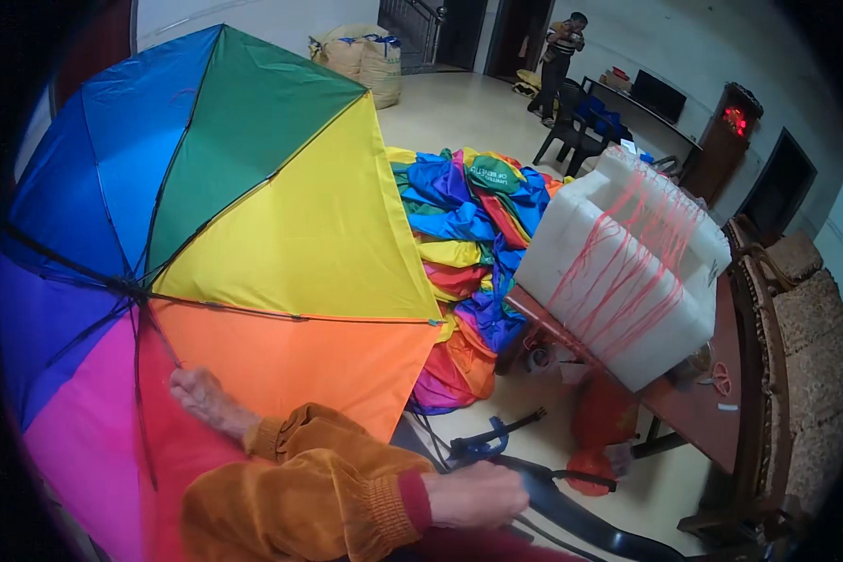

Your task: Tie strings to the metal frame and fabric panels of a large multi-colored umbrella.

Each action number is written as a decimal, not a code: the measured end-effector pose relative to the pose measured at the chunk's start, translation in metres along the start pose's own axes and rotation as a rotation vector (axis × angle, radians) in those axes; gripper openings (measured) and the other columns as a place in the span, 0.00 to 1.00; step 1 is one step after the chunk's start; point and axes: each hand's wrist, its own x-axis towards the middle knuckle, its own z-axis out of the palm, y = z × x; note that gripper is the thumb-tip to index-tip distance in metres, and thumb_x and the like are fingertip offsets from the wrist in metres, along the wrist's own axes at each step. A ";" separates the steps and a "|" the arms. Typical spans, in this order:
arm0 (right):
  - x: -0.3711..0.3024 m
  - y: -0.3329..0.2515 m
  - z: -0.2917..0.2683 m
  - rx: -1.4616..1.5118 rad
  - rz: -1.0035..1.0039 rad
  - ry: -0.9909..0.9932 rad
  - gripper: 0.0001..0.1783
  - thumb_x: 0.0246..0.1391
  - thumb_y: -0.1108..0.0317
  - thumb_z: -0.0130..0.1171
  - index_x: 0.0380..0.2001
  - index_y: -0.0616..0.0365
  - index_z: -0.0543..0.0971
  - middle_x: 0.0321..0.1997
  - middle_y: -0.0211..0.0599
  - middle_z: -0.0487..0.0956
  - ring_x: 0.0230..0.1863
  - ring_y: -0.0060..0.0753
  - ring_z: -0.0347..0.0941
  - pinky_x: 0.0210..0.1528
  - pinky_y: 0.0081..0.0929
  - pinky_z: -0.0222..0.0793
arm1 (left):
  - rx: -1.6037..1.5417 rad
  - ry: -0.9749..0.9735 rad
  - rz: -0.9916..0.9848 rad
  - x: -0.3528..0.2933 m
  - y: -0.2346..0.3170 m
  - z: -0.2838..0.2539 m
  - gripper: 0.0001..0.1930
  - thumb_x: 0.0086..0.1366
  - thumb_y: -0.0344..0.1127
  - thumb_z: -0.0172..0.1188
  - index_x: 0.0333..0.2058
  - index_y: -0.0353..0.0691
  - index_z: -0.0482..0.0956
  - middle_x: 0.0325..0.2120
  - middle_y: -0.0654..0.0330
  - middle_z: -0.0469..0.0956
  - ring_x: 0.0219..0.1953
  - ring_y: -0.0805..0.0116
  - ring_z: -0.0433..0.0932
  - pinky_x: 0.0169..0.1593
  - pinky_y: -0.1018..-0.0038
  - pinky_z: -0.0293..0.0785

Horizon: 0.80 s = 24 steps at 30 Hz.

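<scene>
A large open rainbow umbrella [290,244] fills the left, its ribs and hub [133,288] facing me. My arms, in brown corduroy sleeves, look crossed, the left forearm lying over the right. At the lower left, my right hand [206,398] is closed round a thin rod [166,342] that runs up toward the hub. Out to the right, my left hand [478,495] is curled into a fist, knuckles up; what it holds, if anything, is hidden. Beside it are a blue-and-black bar [492,438] and a curved black frame [571,506].
Behind the umbrella lies a heap of rainbow fabric [468,215]. A white foam box [618,272] hung with pink strings stands on a reddish table [702,412]. An orange-red bag [601,417] is beneath. A cushioned sofa [806,328], sacks [361,61] and a standing person [562,66] are further off.
</scene>
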 end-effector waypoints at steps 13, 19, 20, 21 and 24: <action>-0.002 0.039 -0.058 0.252 0.021 0.023 0.07 0.49 0.68 0.50 0.22 0.59 0.71 0.22 0.35 0.71 0.23 0.31 0.66 0.25 0.29 0.63 | -0.444 0.183 0.378 0.027 0.003 0.032 0.11 0.67 0.37 0.44 0.43 0.37 0.67 0.28 0.53 0.72 0.31 0.61 0.73 0.39 0.70 0.69; -0.005 0.055 -0.085 0.370 0.040 0.027 0.08 0.50 0.68 0.49 0.22 0.58 0.71 0.22 0.31 0.70 0.23 0.27 0.65 0.24 0.28 0.63 | -0.551 0.001 -0.003 0.013 0.018 -0.030 0.13 0.68 0.38 0.42 0.45 0.37 0.68 0.27 0.57 0.74 0.24 0.68 0.72 0.34 0.76 0.71; -0.003 0.057 -0.087 0.391 0.043 0.019 0.08 0.50 0.68 0.49 0.22 0.58 0.71 0.22 0.31 0.70 0.23 0.27 0.65 0.23 0.27 0.62 | -0.695 0.025 -0.175 0.005 0.023 -0.040 0.13 0.68 0.37 0.41 0.46 0.37 0.68 0.27 0.59 0.75 0.22 0.71 0.71 0.31 0.77 0.71; -0.004 0.060 -0.097 0.399 0.049 0.026 0.08 0.50 0.68 0.49 0.22 0.58 0.71 0.22 0.30 0.70 0.22 0.26 0.65 0.23 0.27 0.62 | -0.654 0.192 -0.138 -0.005 0.026 -0.046 0.13 0.68 0.35 0.40 0.45 0.35 0.68 0.27 0.59 0.75 0.20 0.73 0.70 0.29 0.79 0.70; 0.008 0.058 -0.086 0.488 0.070 -0.028 0.08 0.51 0.67 0.48 0.22 0.57 0.70 0.22 0.29 0.70 0.22 0.25 0.64 0.23 0.26 0.62 | -0.847 0.796 -0.279 -0.069 0.048 -0.069 0.15 0.69 0.33 0.37 0.41 0.32 0.71 0.24 0.59 0.76 0.17 0.78 0.68 0.21 0.82 0.65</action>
